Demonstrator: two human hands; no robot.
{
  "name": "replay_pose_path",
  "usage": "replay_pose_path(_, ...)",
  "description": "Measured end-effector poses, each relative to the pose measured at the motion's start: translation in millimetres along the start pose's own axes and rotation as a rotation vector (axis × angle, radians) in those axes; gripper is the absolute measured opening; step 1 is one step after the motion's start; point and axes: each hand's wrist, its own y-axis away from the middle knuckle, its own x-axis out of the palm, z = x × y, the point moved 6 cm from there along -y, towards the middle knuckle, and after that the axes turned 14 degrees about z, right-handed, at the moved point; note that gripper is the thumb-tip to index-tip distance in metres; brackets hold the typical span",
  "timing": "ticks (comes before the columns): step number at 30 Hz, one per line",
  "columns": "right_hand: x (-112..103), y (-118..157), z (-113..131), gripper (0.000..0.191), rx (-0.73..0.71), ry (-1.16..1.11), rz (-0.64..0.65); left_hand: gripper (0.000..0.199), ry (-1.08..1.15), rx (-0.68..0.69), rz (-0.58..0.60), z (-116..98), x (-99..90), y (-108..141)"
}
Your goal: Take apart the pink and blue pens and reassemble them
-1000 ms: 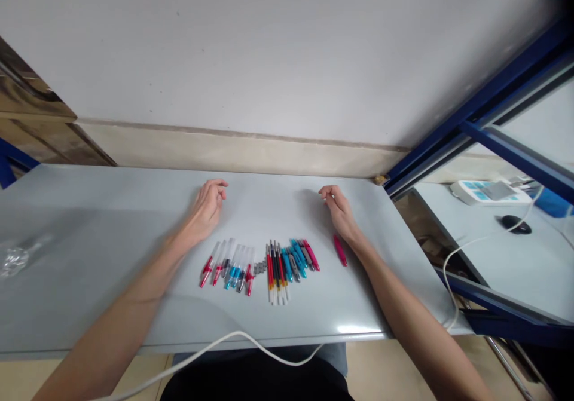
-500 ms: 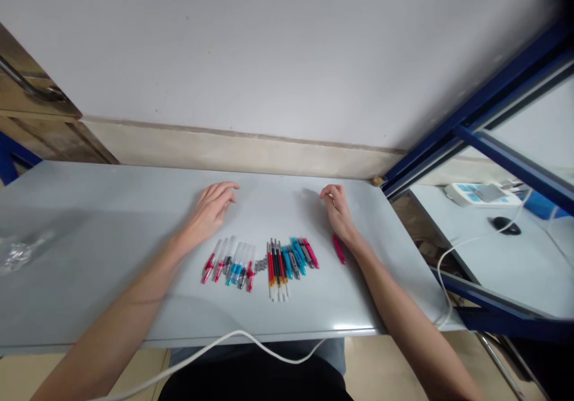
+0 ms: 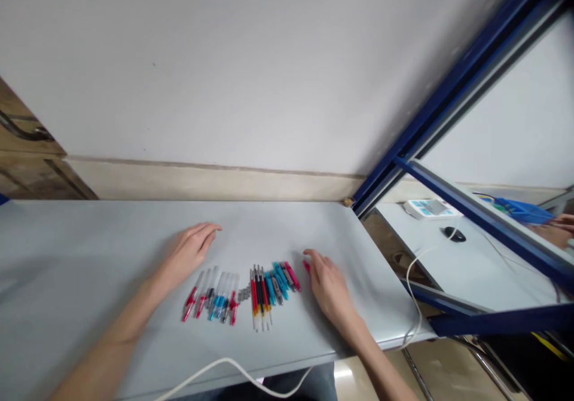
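Left hand: the left hand [image 3: 188,251] is laid flat and open on the bench [image 3: 89,269], left of the frame's centre, with the fingers stretched toward the wall; nothing is held.
Right hand: the right hand [image 3: 329,284] is seen right of centre, palm down, fingers loosely spread; a red pen part [image 3: 307,266] is touched or partly covered at the fingertips, and whether it is gripped cannot be told because of blur.
Clear barrels: a row of clear pen barrels with red, blue and grey ends [image 3: 213,296] is laid side by side just below the left hand, near it but not touched.
Refills: a tight bundle of red, black and orange refills [image 3: 260,296] is placed in the middle of the bench, between the two hands.
Springs or small parts: a small grey heap [image 3: 244,294] is seen between the barrels and the refills; its kind cannot be made out.
Caps and clips: blue, grey and pink pieces [image 3: 280,278] are fanned out just beside the right hand's fingertips.
Cable: a white cable [image 3: 224,365] is draped over the bench's near edge at the bottom of the frame.
Right side: a blue metal frame [image 3: 448,180] is seen at right, with a second surface behind it carrying a black mouse [image 3: 454,233] and a white device [image 3: 430,208].
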Motion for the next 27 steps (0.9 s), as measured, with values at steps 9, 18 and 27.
replay_pose_path(9,0.0,-16.2,30.2,0.036,-0.009,0.034,0.161,0.026,-0.001,-0.302,0.302,8.3,19.8,76.8)
replay_pose_path(18,-0.5,-58.5,72.5,0.009,-0.275,-0.107,0.255,0.025,-0.09,-0.341,0.447,-6.5,25.9,73.1)
replay_pose_path(27,24.6,-88.5,71.7,0.018,-0.372,-0.109,0.336,0.033,-0.207,-0.339,0.421,-12.5,25.9,74.2)
